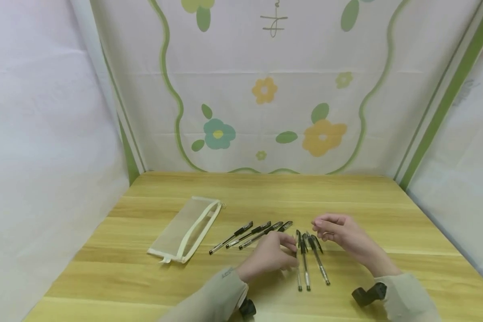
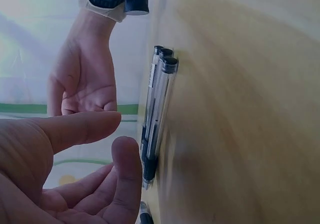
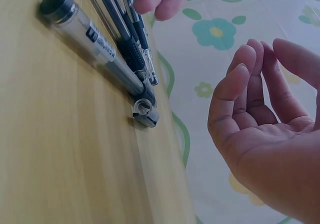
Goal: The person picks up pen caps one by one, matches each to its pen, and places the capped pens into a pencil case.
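Two groups of gel pens with clear barrels and black ends lie on the wooden table [image 1: 261, 192]. My left hand [image 1: 269, 254] is low between the groups, its thumb and forefinger apart and nothing held in the left wrist view. Just right of it lie three pens [image 1: 305, 264], side by side and pointing away from me. To its upper left, several more pens [image 1: 241, 235] lie slanted. My right hand [image 1: 342, 232] hovers beyond the right-hand pens, its fingers loosely bent and apart from them. In the right wrist view nothing shows between its fingertips [image 3: 240, 73].
On the left of the table lies a flat, pale mesh pencil pouch [image 1: 177, 228], its zip side facing the pens. White cloth with printed flowers [image 1: 324, 137] hangs behind the table, and pale cloth walls stand at both sides.
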Motion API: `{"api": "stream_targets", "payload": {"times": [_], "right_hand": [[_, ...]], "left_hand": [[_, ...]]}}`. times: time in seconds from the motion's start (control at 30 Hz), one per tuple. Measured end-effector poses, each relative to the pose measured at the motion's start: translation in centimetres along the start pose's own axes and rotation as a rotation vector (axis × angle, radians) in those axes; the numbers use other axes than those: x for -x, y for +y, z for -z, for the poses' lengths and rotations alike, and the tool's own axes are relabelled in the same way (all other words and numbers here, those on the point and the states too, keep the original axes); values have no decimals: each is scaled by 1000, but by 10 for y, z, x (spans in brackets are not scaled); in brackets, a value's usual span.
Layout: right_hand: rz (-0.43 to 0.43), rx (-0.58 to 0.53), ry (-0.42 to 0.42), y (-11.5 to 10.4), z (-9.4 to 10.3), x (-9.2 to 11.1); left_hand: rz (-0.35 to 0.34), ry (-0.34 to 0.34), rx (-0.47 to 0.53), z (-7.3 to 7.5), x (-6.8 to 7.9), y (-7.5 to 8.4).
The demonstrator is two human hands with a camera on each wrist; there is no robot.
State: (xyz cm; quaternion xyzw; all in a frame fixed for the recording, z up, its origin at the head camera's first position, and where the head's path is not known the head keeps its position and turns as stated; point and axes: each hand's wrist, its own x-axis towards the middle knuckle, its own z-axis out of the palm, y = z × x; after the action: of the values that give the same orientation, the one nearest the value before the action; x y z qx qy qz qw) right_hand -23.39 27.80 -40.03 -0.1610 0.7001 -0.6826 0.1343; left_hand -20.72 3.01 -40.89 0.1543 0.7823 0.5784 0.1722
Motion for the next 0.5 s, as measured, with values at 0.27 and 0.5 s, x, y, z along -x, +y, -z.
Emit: {"api": "stream_targets", "payload": {"times": [0.27, 0.5], "right_hand": [[-2, -24, -33, 4, 9, 1], [8, -51, -52, 3, 14, 4]], "left_hand": [[-39, 13, -195, -3, -9, 4], [-21, 25, -230, -4, -11, 2]]}}
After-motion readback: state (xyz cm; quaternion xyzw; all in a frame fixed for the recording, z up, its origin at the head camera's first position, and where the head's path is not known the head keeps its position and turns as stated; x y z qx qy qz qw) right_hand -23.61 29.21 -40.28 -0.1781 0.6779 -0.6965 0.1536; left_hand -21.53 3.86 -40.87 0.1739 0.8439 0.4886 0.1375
